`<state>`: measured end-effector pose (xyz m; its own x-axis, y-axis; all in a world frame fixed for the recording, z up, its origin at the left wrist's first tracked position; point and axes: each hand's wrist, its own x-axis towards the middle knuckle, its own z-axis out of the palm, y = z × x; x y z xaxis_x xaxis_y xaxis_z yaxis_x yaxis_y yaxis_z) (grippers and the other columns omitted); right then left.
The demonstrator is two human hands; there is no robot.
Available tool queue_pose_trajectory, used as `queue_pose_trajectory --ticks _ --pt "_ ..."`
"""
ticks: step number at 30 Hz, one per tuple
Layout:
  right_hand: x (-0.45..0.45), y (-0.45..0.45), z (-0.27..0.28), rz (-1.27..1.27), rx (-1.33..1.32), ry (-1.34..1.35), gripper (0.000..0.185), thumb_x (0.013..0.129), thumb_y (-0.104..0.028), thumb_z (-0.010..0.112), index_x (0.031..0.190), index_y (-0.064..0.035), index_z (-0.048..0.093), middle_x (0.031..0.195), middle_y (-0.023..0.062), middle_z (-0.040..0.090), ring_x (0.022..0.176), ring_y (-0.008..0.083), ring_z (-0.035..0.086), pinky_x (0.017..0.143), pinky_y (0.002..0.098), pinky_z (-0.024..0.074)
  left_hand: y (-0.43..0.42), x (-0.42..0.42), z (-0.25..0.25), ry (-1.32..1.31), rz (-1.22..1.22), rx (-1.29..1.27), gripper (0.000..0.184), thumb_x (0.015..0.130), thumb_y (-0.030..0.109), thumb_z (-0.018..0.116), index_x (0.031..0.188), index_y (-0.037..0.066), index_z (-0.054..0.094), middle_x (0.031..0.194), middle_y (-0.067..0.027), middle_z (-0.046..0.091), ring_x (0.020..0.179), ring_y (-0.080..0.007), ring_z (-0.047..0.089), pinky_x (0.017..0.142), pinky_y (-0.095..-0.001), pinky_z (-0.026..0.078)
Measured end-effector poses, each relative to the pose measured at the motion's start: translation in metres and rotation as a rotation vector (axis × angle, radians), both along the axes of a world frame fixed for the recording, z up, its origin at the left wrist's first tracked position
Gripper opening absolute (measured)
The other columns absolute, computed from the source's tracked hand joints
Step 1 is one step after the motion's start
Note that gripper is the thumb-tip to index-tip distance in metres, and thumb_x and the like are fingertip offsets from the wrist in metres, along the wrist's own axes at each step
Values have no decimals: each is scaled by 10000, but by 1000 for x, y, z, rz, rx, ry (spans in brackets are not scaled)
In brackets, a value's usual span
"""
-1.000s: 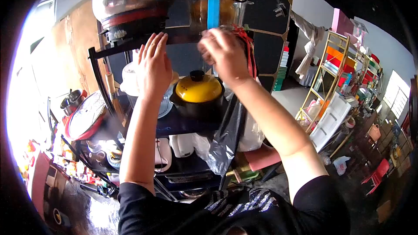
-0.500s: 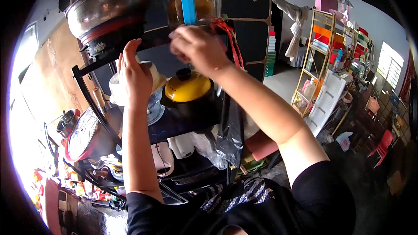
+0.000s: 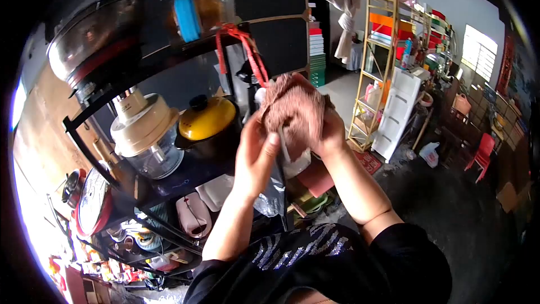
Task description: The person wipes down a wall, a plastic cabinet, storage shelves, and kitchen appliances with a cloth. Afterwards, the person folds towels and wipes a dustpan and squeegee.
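A crumpled brownish-pink cloth (image 3: 295, 107) is held between my two hands, in front of the shelf's right end. My left hand (image 3: 254, 155) grips its left side, thumb up. On the cloth's right side my right hand (image 3: 332, 135) is closed, its fingers partly hidden by the fabric. Red straps (image 3: 243, 42) hang just above and left of the cloth. To the left on the black shelf stand a pot with a yellow lid (image 3: 207, 118) and a food processor (image 3: 143, 126) with a cream top and clear bowl.
A large metal pot (image 3: 93, 36) and a container with a blue band (image 3: 187, 18) stand on the top shelf. Lower down are a pink appliance (image 3: 194, 214) and plastic bags. At the right are a gold rack (image 3: 367, 73), a white panel (image 3: 395, 115) and a red chair (image 3: 481, 156).
Both hands have come down and right from the upper shelf, and the cloth now shows between them. The view has turned, so the shelf appears farther left.
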<state>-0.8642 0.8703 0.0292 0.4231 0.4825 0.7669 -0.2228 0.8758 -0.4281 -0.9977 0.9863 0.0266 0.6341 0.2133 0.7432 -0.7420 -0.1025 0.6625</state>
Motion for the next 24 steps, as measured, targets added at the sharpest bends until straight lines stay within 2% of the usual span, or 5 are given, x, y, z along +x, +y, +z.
queue_pose_trajectory --ticks 4,9,13,20,24 --pt "-9 -33 -12 -224 -25 -134 819 837 -257 675 1508 12 290 1519 218 375 1405 318 388 1168 448 318 -15 34 -41 229 -348 -95 597 1013 163 566 1499 -22 273 1459 -137 446 1354 -218 417 1145 -378 296" --pt "-3 -101 -38 -610 -331 -226 765 763 8 539 1494 28 315 1466 196 456 1355 283 453 1158 404 332 -24 67 -62 276 -382 -280 217 1040 124 505 1220 12 553 1153 -68 647 1059 -133 614 966 -322 488" --pt "1 -155 -62 -898 -701 -308 779 785 -1 696 1490 -49 368 1469 141 452 1297 239 487 1118 386 390 -48 88 -67 461 -461 -580 223 1050 113 414 1226 63 541 1147 -76 643 1067 -194 638 912 -390 550" --pt "-18 -227 -111 -934 -1032 180 441 874 -71 712 1271 54 566 1174 86 662 1081 192 621 970 325 484 -92 116 -93 494 -846 -603 208 1043 93 442 1222 79 547 1155 -85 631 1039 -195 635 905 -368 552" --pt "-26 -252 -118 -895 -578 538 336 962 -131 553 1251 41 575 1210 112 648 1100 213 632 984 361 486 -113 121 -99 591 -812 -480 206 1043 109 443 1207 111 567 1114 -20 644 1039 -132 618 900 -325 517"
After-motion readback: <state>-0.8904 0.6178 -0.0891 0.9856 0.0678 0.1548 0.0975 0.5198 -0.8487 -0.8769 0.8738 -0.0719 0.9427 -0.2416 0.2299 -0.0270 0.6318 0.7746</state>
